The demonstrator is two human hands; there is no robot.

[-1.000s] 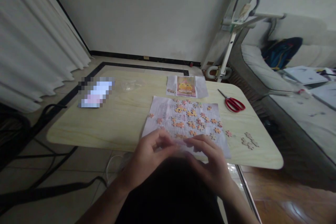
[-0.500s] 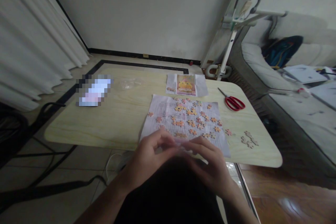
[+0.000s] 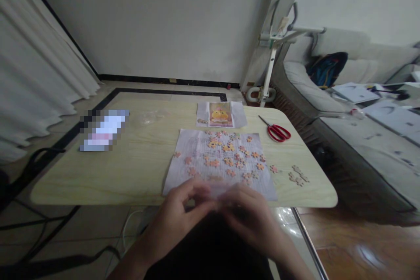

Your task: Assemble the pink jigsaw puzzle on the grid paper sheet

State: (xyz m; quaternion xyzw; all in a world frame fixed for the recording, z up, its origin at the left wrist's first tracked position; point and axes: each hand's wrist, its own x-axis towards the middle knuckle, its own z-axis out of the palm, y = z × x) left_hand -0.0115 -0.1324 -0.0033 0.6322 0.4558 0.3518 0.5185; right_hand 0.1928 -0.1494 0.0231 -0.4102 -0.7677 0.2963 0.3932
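My left hand (image 3: 190,203) and my right hand (image 3: 246,210) meet at the table's near edge, fingers curled together in a pinch. Between them shows a blurred, pale, see-through bit that I cannot make out. Just beyond lies a sheet of printed paper (image 3: 180,179) with several jigsaw pieces (image 3: 229,162) spread over it, mostly orange, yellow and pink. A picture sheet (image 3: 220,114) of yellow cartoon figures rests behind the paper. To the right, one puzzle piece (image 3: 273,169) sits off the paper, near a cluster of face-down brown pieces (image 3: 298,176).
Red-handled scissors (image 3: 278,132) lie at the right of the pale wooden table (image 3: 131,175). On its left are a blurred-out phone (image 3: 105,131) and crumpled clear plastic (image 3: 149,116). A grey sofa (image 3: 354,135) stands to the right, and a white metal stand (image 3: 269,70) behind.
My view has shifted, so the table sits lower and further left in the picture. Both hands stay together at the near edge, fingers blurred. The pieces on the paper look unmoved.
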